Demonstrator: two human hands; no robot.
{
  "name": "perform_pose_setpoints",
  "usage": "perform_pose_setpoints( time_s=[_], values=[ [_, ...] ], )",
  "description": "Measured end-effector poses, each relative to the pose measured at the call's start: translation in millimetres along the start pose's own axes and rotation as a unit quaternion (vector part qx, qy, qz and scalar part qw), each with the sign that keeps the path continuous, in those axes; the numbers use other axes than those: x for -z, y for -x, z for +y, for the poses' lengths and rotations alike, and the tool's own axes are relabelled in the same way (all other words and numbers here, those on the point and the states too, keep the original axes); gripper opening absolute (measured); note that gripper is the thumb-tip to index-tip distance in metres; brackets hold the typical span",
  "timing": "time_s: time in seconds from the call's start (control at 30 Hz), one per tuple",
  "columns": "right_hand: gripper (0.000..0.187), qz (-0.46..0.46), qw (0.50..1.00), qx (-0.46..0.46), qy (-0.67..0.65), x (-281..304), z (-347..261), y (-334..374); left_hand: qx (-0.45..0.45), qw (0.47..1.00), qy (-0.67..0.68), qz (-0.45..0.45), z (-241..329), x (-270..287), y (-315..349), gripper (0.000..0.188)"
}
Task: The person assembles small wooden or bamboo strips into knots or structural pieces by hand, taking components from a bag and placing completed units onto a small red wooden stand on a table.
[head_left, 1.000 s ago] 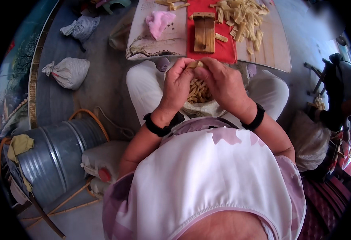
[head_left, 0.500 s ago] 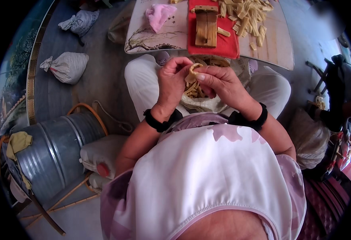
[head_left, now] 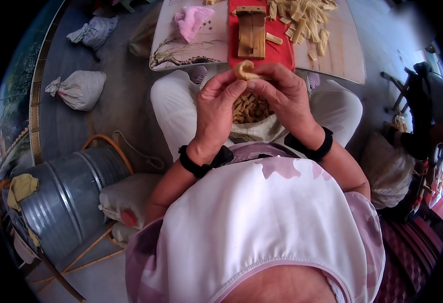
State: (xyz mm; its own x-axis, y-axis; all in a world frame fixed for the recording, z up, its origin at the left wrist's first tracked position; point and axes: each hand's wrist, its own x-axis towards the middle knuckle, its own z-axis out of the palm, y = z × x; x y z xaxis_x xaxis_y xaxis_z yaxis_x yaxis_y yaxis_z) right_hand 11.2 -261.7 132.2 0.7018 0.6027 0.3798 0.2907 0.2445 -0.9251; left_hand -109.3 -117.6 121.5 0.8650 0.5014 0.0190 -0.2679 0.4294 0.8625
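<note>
A curled, pale-yellow strip (head_left: 243, 67) is pinched between both hands, its loop standing up above the fingertips. My left hand (head_left: 215, 110) grips its near side with thumb and forefinger. My right hand (head_left: 288, 98) is closed on the other end, thumb tip close beside the left thumb. Below them, between my knees, an open woven sack (head_left: 259, 132) holds many short yellowish pieces (head_left: 248, 108). Just beyond the hands lies a wooden block tool (head_left: 252, 35) with a slot down its middle, on a red cloth (head_left: 286, 55).
The low table (head_left: 340, 50) bears a heap of yellowish strips (head_left: 302, 20) and a pink cloth (head_left: 191, 22). Tied white sacks (head_left: 82, 90) lie on the floor at left. A metal drum (head_left: 75, 187) and a plastic jug (head_left: 130, 197) stand near my left elbow; a plastic bag (head_left: 385, 171) sits at right.
Both hands have risen slightly toward the table with the strip. Its loop now points upward above the fingertips, and the thumbs have come close together.
</note>
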Motion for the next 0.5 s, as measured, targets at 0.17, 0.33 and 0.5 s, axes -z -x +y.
perform_pose_setpoints(
  time_s=[0.17, 0.33, 0.5],
  values=[
    [0.017, -0.034, 0.976, -0.160, -0.144, 10, -1, 1, 0.038, 0.997, 0.069, -0.017, 4, 5, -11, 0.029],
    [0.017, -0.048, 0.941, -0.254, -0.218, 15, -19, -4, 0.047, 0.998, -0.038, -0.024, 15, 33, -26, 0.015],
    [0.015, -0.046, 0.939, -0.269, -0.209, 40, -35, -9, -0.018, 0.979, -0.195, -0.058, 67, 42, -19, 0.011]
  ],
)
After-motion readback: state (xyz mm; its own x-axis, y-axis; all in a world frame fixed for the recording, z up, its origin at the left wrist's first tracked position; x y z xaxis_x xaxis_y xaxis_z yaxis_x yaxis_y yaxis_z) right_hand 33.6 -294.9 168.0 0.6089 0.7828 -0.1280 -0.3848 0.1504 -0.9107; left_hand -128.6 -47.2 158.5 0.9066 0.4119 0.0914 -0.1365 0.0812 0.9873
